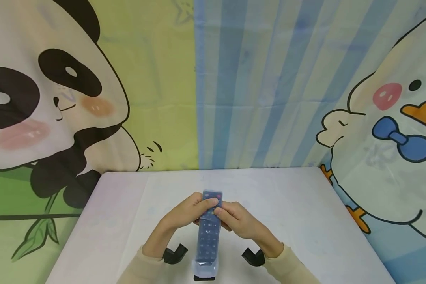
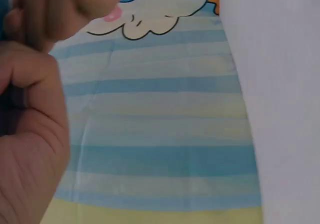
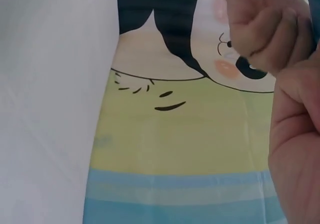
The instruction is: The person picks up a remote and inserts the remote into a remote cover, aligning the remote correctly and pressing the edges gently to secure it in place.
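A long remote control [image 1: 208,240] stands upright over the table in the head view, inside a translucent bluish sleeve [image 1: 206,269]. Its black end [image 1: 204,278] sticks out at the bottom, and a red button shows near the top. My left hand [image 1: 188,211] grips the upper left side, thumb across the front. From the other side my right hand [image 1: 239,221] holds it just lower, thumb on the front face and fingers curled behind. In the left wrist view, curled fingers [image 2: 30,84] fill the left edge; the right wrist view has both hands at its right side.
A white table [image 1: 156,193] spreads under the hands. Behind it hangs a printed cloth with a panda [image 1: 103,150] on the left, blue stripes in the middle and a white duck [image 1: 376,177] on the right. Black curved pieces [image 1: 175,254] sit at both wrists.
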A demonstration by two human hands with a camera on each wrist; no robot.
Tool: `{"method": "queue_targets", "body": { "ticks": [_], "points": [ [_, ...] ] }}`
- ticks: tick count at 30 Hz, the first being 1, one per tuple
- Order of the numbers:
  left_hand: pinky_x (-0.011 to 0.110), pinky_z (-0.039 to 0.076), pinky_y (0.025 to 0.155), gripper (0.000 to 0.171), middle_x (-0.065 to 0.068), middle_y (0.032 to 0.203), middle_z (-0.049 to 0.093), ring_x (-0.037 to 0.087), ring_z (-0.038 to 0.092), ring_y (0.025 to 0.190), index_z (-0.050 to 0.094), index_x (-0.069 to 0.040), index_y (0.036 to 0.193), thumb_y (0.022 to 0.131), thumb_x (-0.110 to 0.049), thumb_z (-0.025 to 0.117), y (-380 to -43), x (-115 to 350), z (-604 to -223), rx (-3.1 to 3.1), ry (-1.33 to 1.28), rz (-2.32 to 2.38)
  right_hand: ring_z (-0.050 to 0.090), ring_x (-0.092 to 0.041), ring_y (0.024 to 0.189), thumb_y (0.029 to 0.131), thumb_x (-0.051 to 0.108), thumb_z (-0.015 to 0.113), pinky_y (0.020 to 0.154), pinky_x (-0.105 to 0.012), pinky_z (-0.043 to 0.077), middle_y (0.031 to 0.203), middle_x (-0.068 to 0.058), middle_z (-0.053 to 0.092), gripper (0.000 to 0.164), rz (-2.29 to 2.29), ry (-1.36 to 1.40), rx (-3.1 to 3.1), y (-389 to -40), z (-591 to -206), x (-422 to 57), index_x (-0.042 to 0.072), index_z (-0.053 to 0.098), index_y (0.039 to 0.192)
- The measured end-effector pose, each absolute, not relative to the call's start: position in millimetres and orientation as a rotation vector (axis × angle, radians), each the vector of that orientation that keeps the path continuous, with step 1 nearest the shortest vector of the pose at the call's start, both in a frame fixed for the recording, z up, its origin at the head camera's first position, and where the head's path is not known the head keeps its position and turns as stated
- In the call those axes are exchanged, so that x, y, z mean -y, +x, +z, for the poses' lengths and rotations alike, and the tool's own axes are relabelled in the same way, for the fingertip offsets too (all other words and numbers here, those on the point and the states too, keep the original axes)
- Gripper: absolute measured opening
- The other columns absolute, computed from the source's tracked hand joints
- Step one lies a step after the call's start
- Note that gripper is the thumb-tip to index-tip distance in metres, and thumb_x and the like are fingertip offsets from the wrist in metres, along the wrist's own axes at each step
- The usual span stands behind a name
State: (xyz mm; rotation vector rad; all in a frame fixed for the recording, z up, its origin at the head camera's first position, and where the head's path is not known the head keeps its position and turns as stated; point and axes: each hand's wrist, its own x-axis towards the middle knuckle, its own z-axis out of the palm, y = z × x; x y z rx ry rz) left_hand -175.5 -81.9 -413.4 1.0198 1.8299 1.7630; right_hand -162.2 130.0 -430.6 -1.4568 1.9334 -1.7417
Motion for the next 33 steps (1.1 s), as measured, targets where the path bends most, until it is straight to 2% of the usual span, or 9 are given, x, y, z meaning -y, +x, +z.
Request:
{"method": "queue_targets", "body": {
  "ticks": [3, 6, 14, 21, 24, 28, 33],
  "points": [
    [0.02, 0.025, 0.037, 0.047, -0.007, 0.049, 0.04, 0.004, 0.031, 0.039, 0.059, -0.001, 0.069, 0.106, -0.026, 0.046, -175, 85, -406, -1.882, 0.994, 1.655, 0.037, -0.001, 0.047, 0.107, -0.004, 0.035, 0.04, -0.022, 0.034, 0.055, -0.005, 0.041, 0.025, -1.663, -1.492, -1.959, -164, -428, -132, 0.004, 0.056, 0.097],
    [0.022, 0.023, 0.038, 0.049, -0.006, 0.047, 0.034, 0.007, 0.027, 0.039, 0.055, -0.005, 0.063, 0.106, -0.028, 0.048, -176, 87, -401, -1.949, 0.972, 1.588, 0.035, -0.001, 0.047, 0.106, -0.005, 0.036, 0.041, -0.022, 0.033, 0.056, -0.003, 0.04, 0.024, -1.612, -1.507, -1.982, -167, -425, -133, 0.006, 0.055, 0.096],
    [0.022, 0.028, 0.04, 0.042, -0.004, 0.05, 0.041, 0.008, 0.033, 0.042, 0.066, -0.007, 0.072, 0.104, -0.031, 0.053, -174, 88, -403, -2.028, 0.878, 1.53, 0.032, -0.002, 0.048, 0.105, -0.006, 0.039, 0.044, -0.021, 0.031, 0.056, -0.003, 0.037, 0.024, -1.568, -1.492, -1.973, -168, -427, -130, 0.007, 0.052, 0.089],
    [0.021, 0.033, 0.043, 0.036, -0.002, 0.058, 0.052, 0.007, 0.042, 0.047, 0.063, 0.0, 0.079, 0.104, -0.023, 0.051, -176, 91, -413, -1.964, 0.829, 1.769, 0.035, -0.003, 0.048, 0.106, -0.005, 0.038, 0.042, -0.023, 0.031, 0.057, -0.002, 0.04, 0.024, -1.725, -1.368, -2.058, -164, -431, -120, 0.004, 0.059, 0.098],
    [0.022, 0.034, 0.044, 0.036, 0.0, 0.059, 0.053, 0.008, 0.043, 0.049, 0.062, 0.0, 0.081, 0.105, -0.024, 0.051, -179, 95, -416, -2.034, 0.782, 1.852, 0.037, -0.004, 0.051, 0.106, 0.0, 0.045, 0.042, -0.023, 0.031, 0.059, -0.001, 0.041, 0.022, -1.768, -1.259, -2.095, -161, -434, -116, 0.005, 0.059, 0.089],
    [0.024, 0.032, 0.043, 0.041, 0.001, 0.057, 0.053, 0.01, 0.042, 0.047, 0.062, -0.003, 0.077, 0.105, -0.03, 0.051, -186, 99, -418, -2.081, 0.676, 1.943, 0.037, -0.005, 0.053, 0.103, 0.002, 0.054, 0.044, -0.023, 0.03, 0.06, -0.001, 0.041, 0.029, -1.794, -1.21, -2.091, -158, -438, -115, 0.008, 0.052, 0.074],
    [0.022, 0.031, 0.042, 0.042, -0.001, 0.055, 0.053, 0.009, 0.043, 0.045, 0.059, -0.006, 0.071, 0.105, -0.031, 0.05, -191, 98, -424, -2.022, 0.594, 2.062, 0.036, -0.008, 0.048, 0.105, -0.002, 0.047, 0.041, -0.022, 0.029, 0.057, -0.008, 0.037, 0.033, -1.88, -1.264, -1.903, -159, -442, -111, 0.005, 0.046, 0.072]
  ]
}}
